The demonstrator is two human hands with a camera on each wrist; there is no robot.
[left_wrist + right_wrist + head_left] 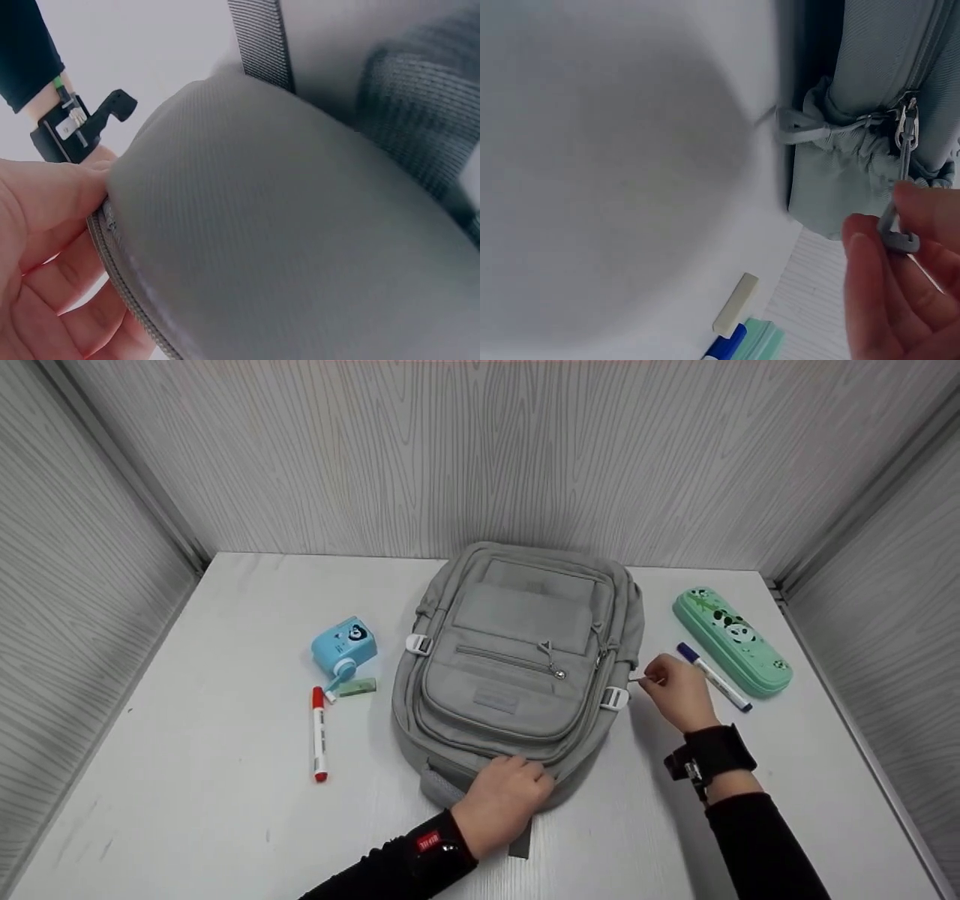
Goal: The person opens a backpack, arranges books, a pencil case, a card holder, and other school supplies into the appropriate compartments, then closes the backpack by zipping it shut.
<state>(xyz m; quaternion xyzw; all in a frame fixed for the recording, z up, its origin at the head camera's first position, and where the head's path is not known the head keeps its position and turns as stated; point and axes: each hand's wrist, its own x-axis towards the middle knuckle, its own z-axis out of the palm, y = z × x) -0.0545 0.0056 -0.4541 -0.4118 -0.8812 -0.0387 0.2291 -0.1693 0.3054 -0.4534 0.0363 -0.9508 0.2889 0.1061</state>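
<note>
A grey backpack (525,619) lies on the white table with its front pockets facing up. My left hand (504,799) grips its near edge beside the top handle (439,789); in the left wrist view, thumb and fingers pinch the fabric along a zip (124,289). At the backpack's right side, my right hand (681,694) pinches a grey zipper pull (900,240) on a cord. The cord runs taut from a metal slider (907,131), just by the gathered side pocket (836,187).
Left of the backpack are a blue pencil sharpener (345,649), a green eraser (358,687) and a red marker (319,735). On the right lie a green panda pencil case (731,637) and a blue marker (716,679). The right wrist view shows a pale small block (736,304).
</note>
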